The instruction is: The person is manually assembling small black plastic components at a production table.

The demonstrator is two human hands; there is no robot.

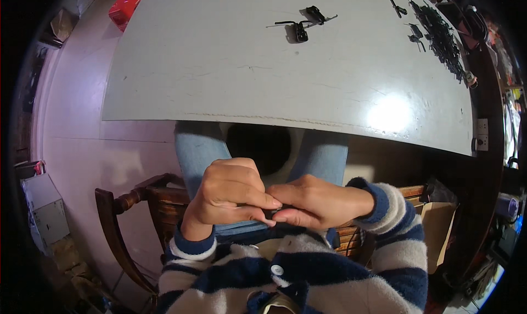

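Note:
My left hand [233, 189] and my right hand [310, 200] meet above my lap, in front of the table's near edge. Both are closed, thumbs and forefingers pinched toward each other. Between the fingertips a bit of a small dark piece [277, 209] shows; the fingers cover most of it, so its kind cannot be made out. Out on the table lie two small black parts with thin rod-like arms, one black part [300, 33] nearer me and another black part [314, 14] just behind it, close together or touching.
On the grey table [219, 83], a heap of similar black parts [439, 37] lies along the right edge, with a few loose ones beside it. A red box [127, 8] is beyond the left corner. A wooden chair's arm [123, 204] curves at my left; a cardboard piece [437, 232] stands right.

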